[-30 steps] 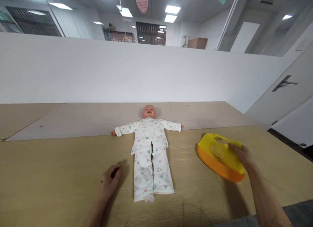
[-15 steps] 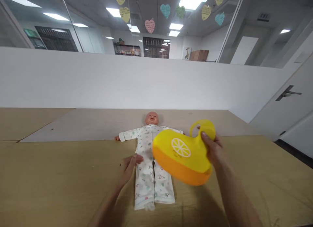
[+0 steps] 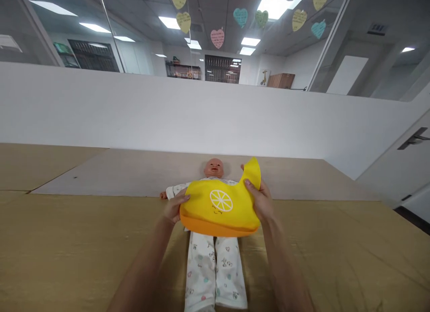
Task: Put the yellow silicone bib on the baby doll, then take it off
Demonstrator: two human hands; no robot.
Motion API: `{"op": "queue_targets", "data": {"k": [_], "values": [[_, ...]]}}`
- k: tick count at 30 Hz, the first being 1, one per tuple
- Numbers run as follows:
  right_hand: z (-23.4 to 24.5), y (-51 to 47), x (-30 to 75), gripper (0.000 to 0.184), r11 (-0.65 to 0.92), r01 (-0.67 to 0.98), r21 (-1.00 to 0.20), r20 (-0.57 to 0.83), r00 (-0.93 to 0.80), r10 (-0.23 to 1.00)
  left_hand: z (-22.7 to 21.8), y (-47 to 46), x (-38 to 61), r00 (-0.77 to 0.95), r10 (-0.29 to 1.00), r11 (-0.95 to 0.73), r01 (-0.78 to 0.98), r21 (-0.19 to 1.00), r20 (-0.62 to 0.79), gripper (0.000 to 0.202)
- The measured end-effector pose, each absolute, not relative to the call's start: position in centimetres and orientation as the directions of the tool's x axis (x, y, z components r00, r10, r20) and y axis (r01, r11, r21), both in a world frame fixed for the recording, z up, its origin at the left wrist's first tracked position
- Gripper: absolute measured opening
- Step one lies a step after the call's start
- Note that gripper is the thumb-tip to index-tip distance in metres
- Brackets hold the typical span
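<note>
A yellow baby bib (image 3: 201,198) with a white citrus slice print and an orange catch pocket is held up over the doll's torso. My left hand (image 3: 175,207) grips its left edge, thumb on the front. On the other side, my right hand (image 3: 262,199) is closed around the bib near the base of its neck strap, which stands upright. Beneath lies a baby doll (image 3: 214,168) on its back, head away from me, in a white patterned sleepsuit (image 3: 199,269). The bib hides the doll's chest and much of its arm on the right.
The doll lies across a tan wooden surface (image 3: 83,245) and a paler strip (image 3: 134,173) against a white wall (image 3: 168,110). Above the wall is glass with heart-shaped notes (image 3: 217,38). A door handle (image 3: 412,138) is at far right.
The bib has moved left and turned level in front of the doll. My left hand, empty before, has taken hold of its left edge. The view has shifted slightly.
</note>
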State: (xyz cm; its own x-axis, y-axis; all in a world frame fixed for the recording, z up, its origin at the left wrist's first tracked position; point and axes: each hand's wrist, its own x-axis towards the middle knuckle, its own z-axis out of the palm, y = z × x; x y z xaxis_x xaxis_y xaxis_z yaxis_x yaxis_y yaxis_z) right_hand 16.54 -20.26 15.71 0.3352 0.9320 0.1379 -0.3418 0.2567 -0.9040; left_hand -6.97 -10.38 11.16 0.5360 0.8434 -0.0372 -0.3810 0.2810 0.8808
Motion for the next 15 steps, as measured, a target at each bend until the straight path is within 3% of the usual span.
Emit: {"op": "queue_targets", "data": {"k": [7,15], "values": [[14.3,-13.0,18.0,0.046,0.257,-0.391,-0.884,0.135,0.313,0.940,11.7,-8.0,-4.2,0.447,0.887,0.330,-0.446,0.832,-0.113,0.039],[9.6,-7.1,18.2,0.048,0.098,-0.471,-0.877,-0.078,0.339,0.938,9.2,-4.7,-3.4,0.375,0.909,0.380,-0.572,0.727,-0.180,0.048]]}}
